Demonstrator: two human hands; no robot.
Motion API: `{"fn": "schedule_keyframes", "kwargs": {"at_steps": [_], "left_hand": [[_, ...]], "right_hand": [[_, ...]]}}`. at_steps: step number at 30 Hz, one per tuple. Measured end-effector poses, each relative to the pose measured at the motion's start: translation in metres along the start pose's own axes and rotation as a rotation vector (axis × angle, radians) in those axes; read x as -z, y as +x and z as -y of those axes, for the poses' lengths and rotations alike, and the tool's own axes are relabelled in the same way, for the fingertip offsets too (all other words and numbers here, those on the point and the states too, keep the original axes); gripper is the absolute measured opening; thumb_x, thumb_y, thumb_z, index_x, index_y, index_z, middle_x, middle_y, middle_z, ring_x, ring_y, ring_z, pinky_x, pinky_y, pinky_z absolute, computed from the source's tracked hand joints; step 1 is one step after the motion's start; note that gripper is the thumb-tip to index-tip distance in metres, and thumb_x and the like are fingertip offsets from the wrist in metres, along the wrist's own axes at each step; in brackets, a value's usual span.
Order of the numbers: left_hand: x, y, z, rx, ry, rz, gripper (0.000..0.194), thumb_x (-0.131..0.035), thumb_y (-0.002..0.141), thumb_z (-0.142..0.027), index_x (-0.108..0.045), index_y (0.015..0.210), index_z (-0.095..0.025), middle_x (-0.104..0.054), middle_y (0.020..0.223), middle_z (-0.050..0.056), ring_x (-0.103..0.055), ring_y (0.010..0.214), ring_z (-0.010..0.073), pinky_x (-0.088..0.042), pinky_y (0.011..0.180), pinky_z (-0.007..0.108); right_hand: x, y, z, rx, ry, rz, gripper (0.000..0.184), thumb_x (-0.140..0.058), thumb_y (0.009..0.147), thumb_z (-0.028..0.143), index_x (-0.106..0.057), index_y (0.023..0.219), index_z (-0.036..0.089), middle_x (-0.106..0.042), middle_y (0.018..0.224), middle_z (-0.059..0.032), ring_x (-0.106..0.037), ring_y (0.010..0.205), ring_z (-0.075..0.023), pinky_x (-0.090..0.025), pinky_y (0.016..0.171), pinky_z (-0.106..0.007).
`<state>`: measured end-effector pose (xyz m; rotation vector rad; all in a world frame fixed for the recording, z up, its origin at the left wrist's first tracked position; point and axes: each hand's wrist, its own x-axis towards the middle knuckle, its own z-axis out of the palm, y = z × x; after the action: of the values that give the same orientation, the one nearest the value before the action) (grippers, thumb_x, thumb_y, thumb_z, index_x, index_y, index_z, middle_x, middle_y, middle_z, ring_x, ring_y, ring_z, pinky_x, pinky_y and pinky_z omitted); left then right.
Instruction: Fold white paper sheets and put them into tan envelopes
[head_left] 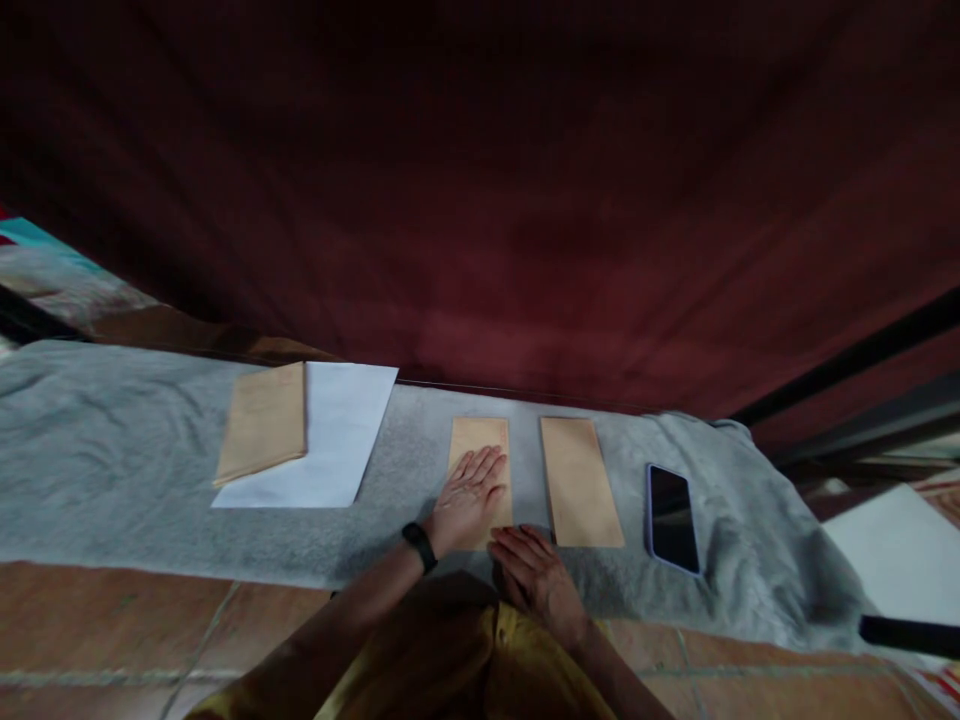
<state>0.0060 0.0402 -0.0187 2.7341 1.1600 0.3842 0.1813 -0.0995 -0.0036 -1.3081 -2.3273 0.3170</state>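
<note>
My left hand lies flat with fingers stretched out on a tan envelope that rests on a grey cloth. A black band circles that wrist. My right hand sits just below the envelope's near edge, fingers bent and resting on the cloth, touching the envelope's lower right corner. A second tan envelope lies right beside the first, apart from both hands.
A stack of tan envelopes lies on white paper at the left. A dark phone rests at the right of the cloth. A dark red curtain hangs behind. Brown floor tiles run along the front.
</note>
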Motion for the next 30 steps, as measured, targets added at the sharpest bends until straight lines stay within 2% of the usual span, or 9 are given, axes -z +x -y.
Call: {"fn": "schedule_keyframes", "kwargs": {"at_steps": [5, 10, 16, 23, 30], "left_hand": [[-0.004, 0.036, 0.01, 0.042, 0.022, -0.008, 0.059, -0.032, 0.107, -0.043, -0.029, 0.16, -0.017, -0.035, 0.165, 0.011, -0.027, 0.155, 0.0238, -0.016, 0.128, 0.048], [-0.007, 0.052, 0.011, 0.069, 0.069, 0.016, 0.059, -0.027, 0.107, -0.046, -0.033, 0.159, -0.018, -0.034, 0.166, 0.008, -0.025, 0.156, 0.0227, -0.016, 0.128, 0.048], [-0.009, 0.051, 0.011, 0.088, 0.072, 0.005, 0.058, -0.027, 0.107, -0.046, -0.035, 0.159, -0.022, -0.036, 0.165, 0.006, -0.025, 0.155, 0.0231, -0.016, 0.128, 0.049], [-0.008, 0.039, 0.012, -0.02, 0.056, -0.004, 0.058, -0.03, 0.107, -0.044, -0.034, 0.158, -0.016, -0.037, 0.164, 0.009, -0.026, 0.155, 0.021, -0.018, 0.128, 0.044], [-0.007, 0.022, 0.007, -0.07, 0.037, 0.0, 0.056, -0.031, 0.107, -0.041, -0.039, 0.155, -0.013, -0.039, 0.163, 0.011, -0.03, 0.153, 0.0199, -0.02, 0.128, 0.04]], "right_hand": [[0.0, 0.0, 0.002, -0.028, 0.038, -0.016, 0.051, -0.052, 0.098, 0.018, -0.052, 0.147, 0.027, -0.063, 0.144, -0.0045, -0.058, 0.132, -0.02, -0.045, 0.116, -0.044], [-0.003, 0.0, 0.001, -0.026, 0.057, -0.025, 0.053, -0.054, 0.095, 0.013, -0.052, 0.147, 0.026, -0.062, 0.144, -0.0067, -0.058, 0.132, -0.0209, -0.045, 0.115, -0.047], [-0.007, -0.002, -0.001, -0.018, 0.075, -0.046, 0.057, -0.055, 0.093, 0.011, -0.05, 0.147, 0.025, -0.063, 0.144, -0.007, -0.058, 0.132, -0.0215, -0.044, 0.116, -0.048], [-0.01, -0.003, -0.004, -0.002, 0.04, -0.055, 0.053, -0.054, 0.094, 0.012, -0.051, 0.146, 0.025, -0.064, 0.142, -0.0072, -0.058, 0.131, -0.0203, -0.045, 0.114, -0.046], [-0.011, -0.003, -0.005, 0.011, 0.026, -0.048, 0.053, -0.053, 0.095, 0.013, -0.052, 0.146, 0.026, -0.065, 0.141, -0.0063, -0.059, 0.13, -0.0198, -0.046, 0.115, -0.046]]}}
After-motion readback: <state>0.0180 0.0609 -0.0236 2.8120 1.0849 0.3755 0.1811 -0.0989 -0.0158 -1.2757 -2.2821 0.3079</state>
